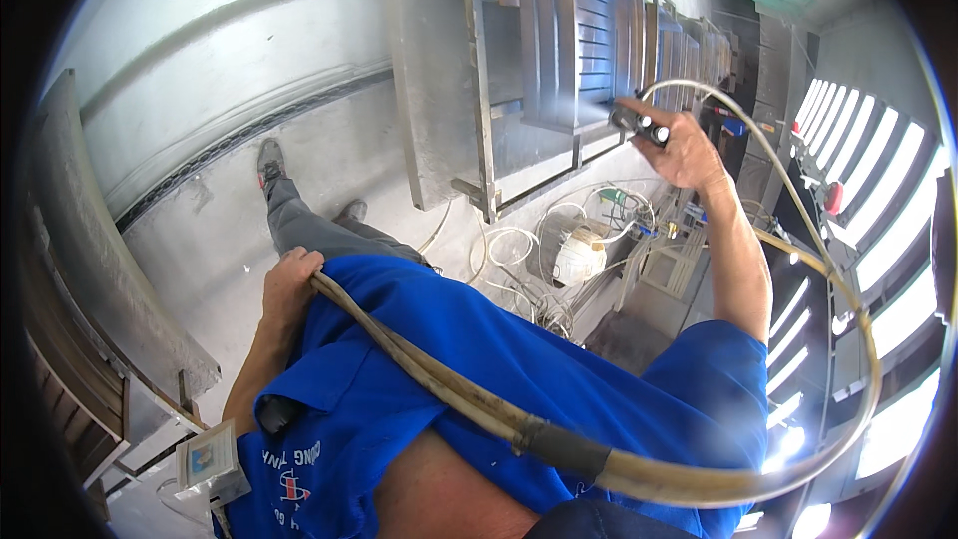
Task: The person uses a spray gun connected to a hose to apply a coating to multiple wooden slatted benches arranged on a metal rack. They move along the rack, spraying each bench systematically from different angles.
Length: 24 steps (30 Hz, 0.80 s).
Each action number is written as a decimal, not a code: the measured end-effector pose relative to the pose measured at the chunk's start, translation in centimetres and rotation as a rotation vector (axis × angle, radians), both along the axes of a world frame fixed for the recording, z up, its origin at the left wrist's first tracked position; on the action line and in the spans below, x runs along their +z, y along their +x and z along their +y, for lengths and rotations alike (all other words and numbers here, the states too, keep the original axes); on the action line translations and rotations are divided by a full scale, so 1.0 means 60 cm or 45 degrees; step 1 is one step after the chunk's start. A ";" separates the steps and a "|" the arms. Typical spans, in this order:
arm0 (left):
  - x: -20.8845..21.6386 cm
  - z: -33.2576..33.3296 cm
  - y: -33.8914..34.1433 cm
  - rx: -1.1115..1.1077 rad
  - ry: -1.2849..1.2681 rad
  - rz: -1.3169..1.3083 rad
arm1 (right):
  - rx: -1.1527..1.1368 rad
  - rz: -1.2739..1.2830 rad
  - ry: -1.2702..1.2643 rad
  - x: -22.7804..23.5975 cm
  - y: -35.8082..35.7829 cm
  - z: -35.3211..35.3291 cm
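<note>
My right hand (pixel 687 152) is raised and wrapped round a dark spray gun (pixel 635 124). Pale mist spreads from the nozzle toward a slatted wooden-looking panel (pixel 595 40) that stands upright in front of it. From the gun a thin whitish hose (pixel 743 120) arcs out to the right. A thicker, taped yellowish hose (pixel 439 374) crosses my chest in front of the blue shirt. Down at my left side, my left hand (pixel 290 281) is closed round the end of that hose that shows. My fingers partly hide the hose there.
Flat grey panels (pixel 434 70) stand on a metal frame (pixel 486 140) ahead. Coiled hoses (pixel 514 245) and a white rounded container (pixel 579 258) lie on the floor at right. More panels (pixel 110 240) lean at left, near a small boxed device (pixel 212 461). Bright slatted openings (pixel 883 160) line the right.
</note>
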<state>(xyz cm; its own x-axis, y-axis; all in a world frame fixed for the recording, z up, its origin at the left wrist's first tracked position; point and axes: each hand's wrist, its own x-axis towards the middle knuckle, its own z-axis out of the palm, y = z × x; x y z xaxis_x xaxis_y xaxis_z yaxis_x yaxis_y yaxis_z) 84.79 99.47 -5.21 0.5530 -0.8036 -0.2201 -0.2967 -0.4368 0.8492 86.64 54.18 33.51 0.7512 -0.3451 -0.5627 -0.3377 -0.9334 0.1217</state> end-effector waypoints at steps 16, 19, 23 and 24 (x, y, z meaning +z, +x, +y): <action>0.001 0.070 -0.009 0.283 0.128 0.023 | 0.062 -0.041 -0.274 -0.125 0.398 -0.041; 0.005 0.079 0.000 0.341 0.099 0.086 | 0.037 -0.198 -0.347 -0.147 0.422 -0.042; 0.010 0.092 0.021 0.409 -0.030 0.097 | -0.063 -0.839 -0.413 -0.099 0.419 -0.068; 0.009 0.091 0.031 0.398 -0.074 0.080 | -0.126 -0.844 -0.294 -0.074 0.403 -0.075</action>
<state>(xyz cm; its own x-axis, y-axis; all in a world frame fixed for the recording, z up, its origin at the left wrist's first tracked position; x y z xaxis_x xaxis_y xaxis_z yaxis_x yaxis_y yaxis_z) 86.63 104.95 -4.70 0.7618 -0.6093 -0.2201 -0.1023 -0.4486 0.8879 110.83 49.69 29.04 0.8692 -0.4845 0.0983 -0.4907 -0.8698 0.0521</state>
